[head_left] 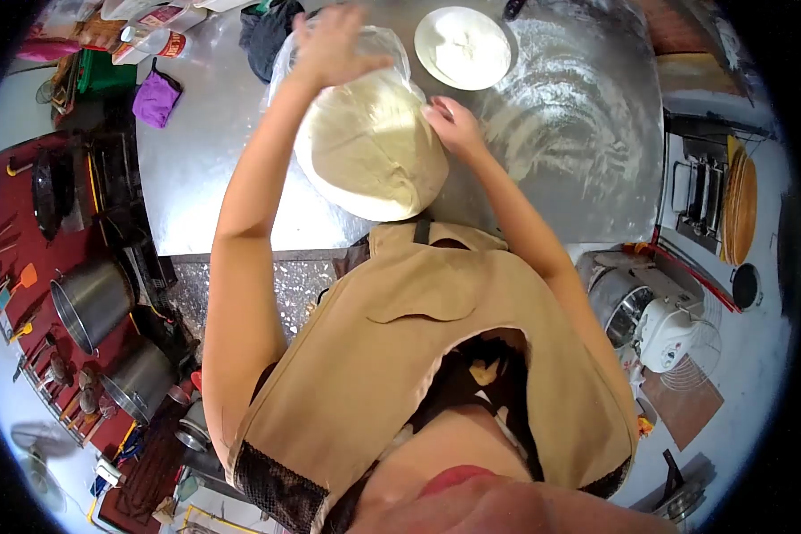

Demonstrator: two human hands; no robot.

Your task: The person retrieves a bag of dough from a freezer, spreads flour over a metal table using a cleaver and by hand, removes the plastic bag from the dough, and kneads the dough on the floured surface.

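A large rounded mass of pale dough [374, 160] lies near the front edge of the metal table, with a clear plastic bag [384, 52] over and around its far side. Whether a bowl is under the dough, I cannot tell. My left hand [334, 49] is over the plastic at the far side, fingers spread, slightly blurred. At the dough's right edge, my right hand [455, 127] has its fingers curled and pinched at the plastic. Just beyond it stands a white bowl [425, 53] with white flour [472, 55] inside.
Flour is smeared over the right half of the metal table [214, 200]. A dark cloth or bag [265, 44], a purple pouch [157, 96] and a plastic bottle [156, 41] lie at the left. A mixer [667, 334] is at right, large pots [93, 303] at left.
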